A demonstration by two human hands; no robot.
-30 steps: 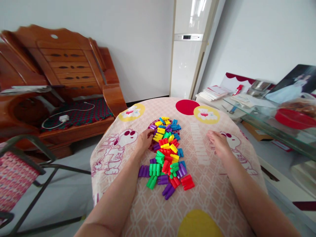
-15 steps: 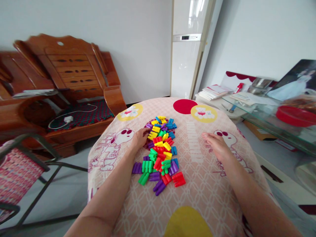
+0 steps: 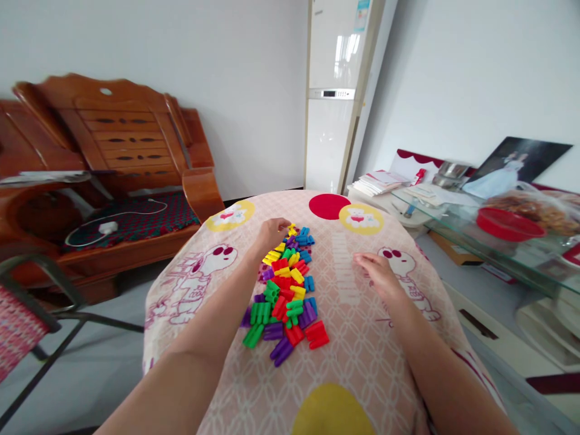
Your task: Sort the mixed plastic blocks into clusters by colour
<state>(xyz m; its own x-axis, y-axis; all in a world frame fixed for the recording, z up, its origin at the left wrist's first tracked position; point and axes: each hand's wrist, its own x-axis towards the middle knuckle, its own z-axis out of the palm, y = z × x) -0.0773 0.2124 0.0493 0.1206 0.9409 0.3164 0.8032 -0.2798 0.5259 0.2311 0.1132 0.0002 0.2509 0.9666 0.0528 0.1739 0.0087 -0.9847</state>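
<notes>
A long heap of bullet-shaped plastic building blocks (image 3: 284, 283) in red, yellow, green, blue and purple lies down the middle of the round table. My left hand (image 3: 272, 234) reaches to the far end of the heap, its fingers bent together at a small yellow block (image 3: 292, 229). They seem to pinch it, though the fingertips are partly hidden. To the right, well apart from the heap, my right hand (image 3: 379, 273) hovers low over the tablecloth with its fingers stretched out and nothing in them. A red block (image 3: 317, 335) lies at the heap's near right edge.
A patterned pink tablecloth (image 3: 362, 356) covers the table. On the right stands a glass shelf (image 3: 457, 225) with a red bowl (image 3: 510, 224) and papers. A wooden bench (image 3: 131, 145) and a metal-framed chair (image 3: 54, 314) are on the left, a white cabinet (image 3: 330, 139) behind.
My left hand has moved from the heap's left side forward to its far end, at the yellow block. My right hand stays over the right side. The view has shifted slightly.
</notes>
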